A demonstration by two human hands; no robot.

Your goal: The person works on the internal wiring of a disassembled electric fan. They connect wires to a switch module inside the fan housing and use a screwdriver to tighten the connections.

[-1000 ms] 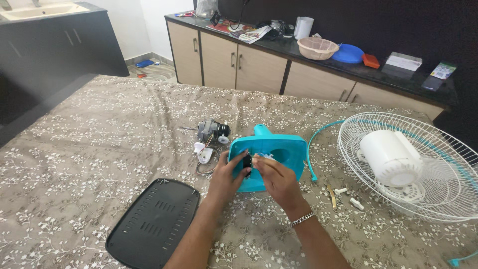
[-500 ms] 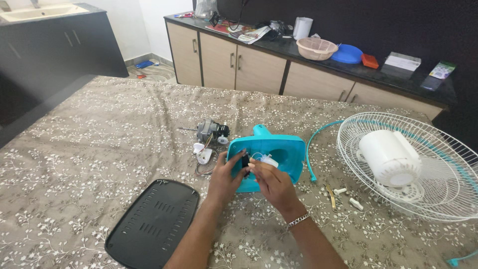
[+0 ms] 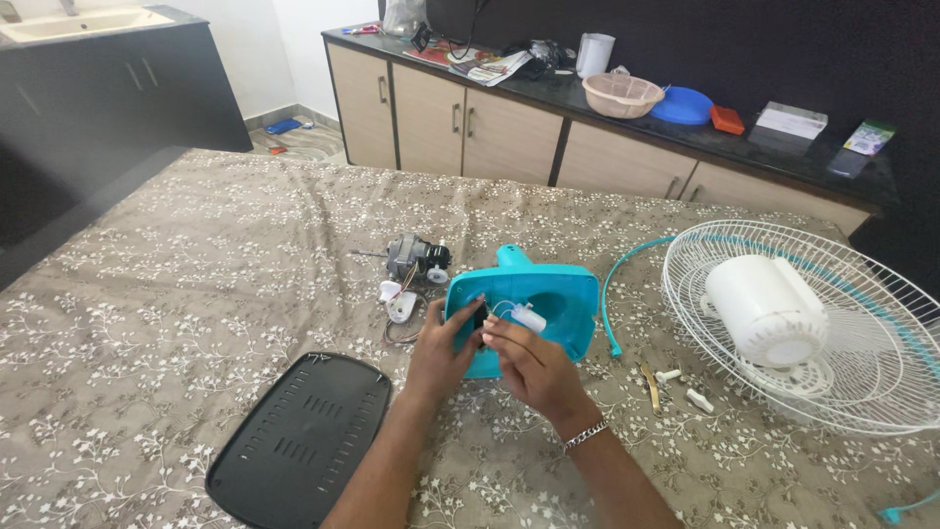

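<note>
Looking down at the desk [image 3: 176,255] with the flowery brown cloth, I've got both hands on the teal fan housing [image 3: 534,304], which lies open side up about mid-desk. Left hand [image 3: 441,353] is wrapped on the housing's left edge, thumb and fingers closed on it near a small black part. Right hand [image 3: 524,362] sits just beside it, fingertips pinched together on the thin wires by the little white capacitor [image 3: 529,318] inside the housing; can't tell exactly which wire it has.

Just left of the housing sits the bare fan motor [image 3: 416,260] with its wires trailing to a small white piece [image 3: 399,306]. The black vented cover plate [image 3: 299,441] lies flat near my left forearm. Off to the right is the white wire fan guard [image 3: 842,294] with a white motor cover [image 3: 764,309] resting in it, and a few small white bits [image 3: 685,387] on the cloth between guard and housing.
</note>
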